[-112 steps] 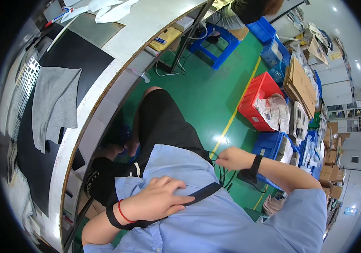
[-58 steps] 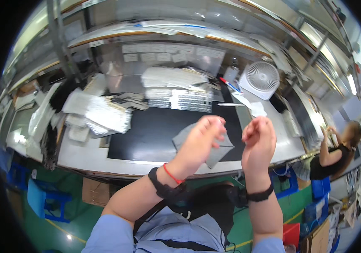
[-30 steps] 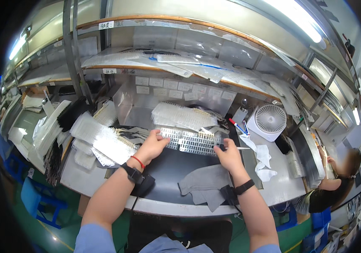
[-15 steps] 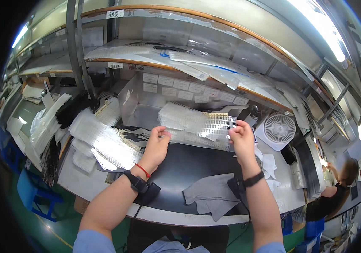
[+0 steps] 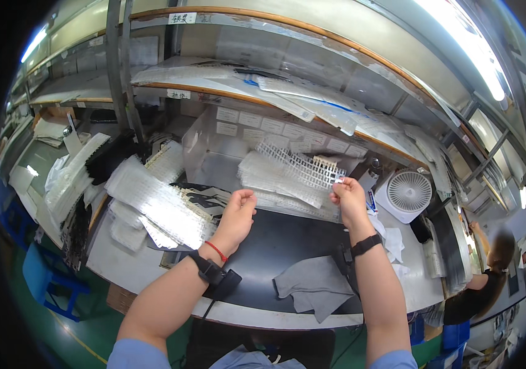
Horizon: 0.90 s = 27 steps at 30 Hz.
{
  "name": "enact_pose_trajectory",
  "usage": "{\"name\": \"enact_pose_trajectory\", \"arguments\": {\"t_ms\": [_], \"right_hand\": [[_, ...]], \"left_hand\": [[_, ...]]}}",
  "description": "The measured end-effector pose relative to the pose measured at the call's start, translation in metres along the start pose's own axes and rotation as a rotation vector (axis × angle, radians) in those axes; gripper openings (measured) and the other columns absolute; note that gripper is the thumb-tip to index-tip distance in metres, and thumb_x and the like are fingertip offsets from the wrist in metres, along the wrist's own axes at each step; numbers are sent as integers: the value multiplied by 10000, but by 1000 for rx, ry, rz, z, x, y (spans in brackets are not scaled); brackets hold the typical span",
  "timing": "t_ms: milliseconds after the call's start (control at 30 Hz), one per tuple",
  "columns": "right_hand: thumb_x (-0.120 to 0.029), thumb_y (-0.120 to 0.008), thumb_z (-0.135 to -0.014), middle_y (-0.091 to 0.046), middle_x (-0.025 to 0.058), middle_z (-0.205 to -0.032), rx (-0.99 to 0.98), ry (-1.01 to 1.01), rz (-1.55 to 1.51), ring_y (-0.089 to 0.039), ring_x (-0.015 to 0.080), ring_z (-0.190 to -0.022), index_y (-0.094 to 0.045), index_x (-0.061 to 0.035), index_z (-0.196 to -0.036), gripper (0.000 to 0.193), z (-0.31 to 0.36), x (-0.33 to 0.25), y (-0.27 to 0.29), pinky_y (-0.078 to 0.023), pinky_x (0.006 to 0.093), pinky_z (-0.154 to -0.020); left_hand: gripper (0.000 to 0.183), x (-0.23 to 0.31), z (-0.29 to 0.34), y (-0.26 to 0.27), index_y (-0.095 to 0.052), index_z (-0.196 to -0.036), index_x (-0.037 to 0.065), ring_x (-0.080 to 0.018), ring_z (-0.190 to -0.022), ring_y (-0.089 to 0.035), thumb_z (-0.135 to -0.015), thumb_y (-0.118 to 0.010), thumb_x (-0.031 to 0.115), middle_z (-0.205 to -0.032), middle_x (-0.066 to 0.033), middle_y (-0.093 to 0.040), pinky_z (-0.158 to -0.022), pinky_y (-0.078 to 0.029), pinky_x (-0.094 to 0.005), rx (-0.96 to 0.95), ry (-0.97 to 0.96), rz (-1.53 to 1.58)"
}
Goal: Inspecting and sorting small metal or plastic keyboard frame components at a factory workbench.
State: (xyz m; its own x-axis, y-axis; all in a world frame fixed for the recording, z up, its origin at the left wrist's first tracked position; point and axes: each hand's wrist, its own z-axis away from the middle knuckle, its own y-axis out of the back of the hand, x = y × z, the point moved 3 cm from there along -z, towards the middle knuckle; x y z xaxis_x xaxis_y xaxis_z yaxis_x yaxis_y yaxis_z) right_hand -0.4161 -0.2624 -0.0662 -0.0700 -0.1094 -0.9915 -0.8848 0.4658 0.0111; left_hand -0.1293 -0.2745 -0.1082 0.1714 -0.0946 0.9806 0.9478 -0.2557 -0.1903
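Observation:
My right hand (image 5: 350, 202) pinches the right end of a thin white sheet with rows of rectangular openings (image 5: 303, 166). That sheet slants up to the left over a stack of translucent patterned sheets (image 5: 269, 178) on the bench. My left hand (image 5: 236, 215) is left of that stack, above the dark mat, its fingers curled together; whether something small is between them cannot be seen. Farther left, shiny translucent sheets (image 5: 158, 200) lie fanned in a pile. A grey cloth (image 5: 315, 286) rests crumpled on the dark mat (image 5: 244, 264), between my forearms.
A white fan (image 5: 408, 192) stands at the right, near a dark bottle (image 5: 371, 169) and crumpled white paper (image 5: 392, 243). Loaded shelves (image 5: 226, 92) hang over the bench's back. A blue stool (image 5: 44, 277) is at lower left. Another person (image 5: 481, 289) is at far right.
The white sheet with openings has been lifted and tilted up off the stack by my right hand. My left hand has shifted slightly right in the picture; the view has turned slightly.

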Motion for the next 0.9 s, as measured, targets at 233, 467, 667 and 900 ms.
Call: {"name": "enact_pose_trajectory", "arguments": {"t_ms": [233,467,667,900], "right_hand": [[7,-560,-890,-555,35,-819,22,-60,-225,-586,133,-678,-482,-26,-1057,187,11,7,1,-489,240,-599],[-32,-564,-910,-588,41,-818,-250,-79,-111,-601,111,-651,-483,-39,-1073,183,88,-16,-10,-488,215,-576],[-69,-582,-914,-583,35,-911,-208,-91,-30,-604,102,-700,-488,-45,-1110,219,121,-16,6,-492,215,-600],[-201,-760,-739,-517,146,-1172,-239,376,758,-516,281,-1082,-499,-42,-1225,574,172,-27,13,-459,369,-867]], "left_hand": [[300,-5,-3,0,-490,-1200,69,-110,-900,-511,-978,-475,271,-1073,-29,-560,-781,-434,-256,-139,44,-15],[389,6,12,-12,-422,-1368,109,-131,-983,-553,-1011,-427,264,-1214,-70,-564,-803,-461,-269,-365,120,360],[367,0,11,-15,-478,-1349,110,-149,-908,-606,-1009,-421,234,-1128,-57,-618,-782,-477,-280,-376,120,382],[359,-5,11,-13,-486,-1337,113,-146,-925,-614,-1013,-416,251,-1115,-55,-622,-787,-482,-277,-328,155,386]]}}
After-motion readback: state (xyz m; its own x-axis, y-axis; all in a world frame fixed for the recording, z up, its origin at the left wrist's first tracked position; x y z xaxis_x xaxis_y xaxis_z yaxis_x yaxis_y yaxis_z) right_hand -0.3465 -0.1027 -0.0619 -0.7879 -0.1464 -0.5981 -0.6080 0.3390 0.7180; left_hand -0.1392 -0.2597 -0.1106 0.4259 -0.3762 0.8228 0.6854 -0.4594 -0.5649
